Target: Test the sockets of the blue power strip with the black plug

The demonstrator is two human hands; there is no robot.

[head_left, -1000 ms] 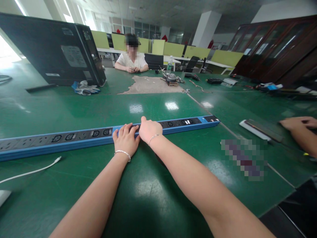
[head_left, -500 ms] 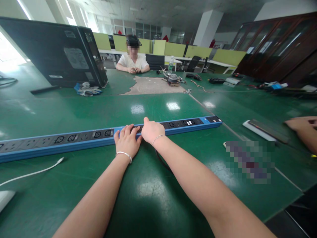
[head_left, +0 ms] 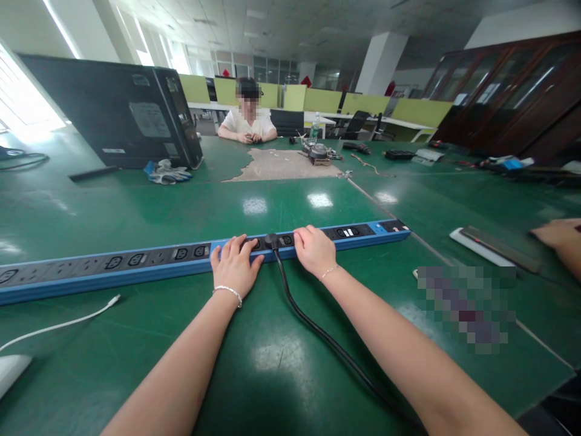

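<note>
A long blue power strip with black sockets lies across the table. My left hand is closed on it left of the plug, fingers over the top and thumb by the near side. A black plug sits in one of the sockets, between my two hands. From it a thick black cable runs toward me and passes under my right forearm. To the right of the plug, my right hand grips the strip with curled fingers, the fingertips partly hidden.
On the green table lie a white cable, gloves and a phone-like slab. A black computer case stands at the back left. Across the table sits a person; another person's hand shows at the right edge.
My right hand has let go of the plug and moved right along the strip, uncovering the plug and its cable. My left hand stays on the strip. The view has tilted up slightly.
</note>
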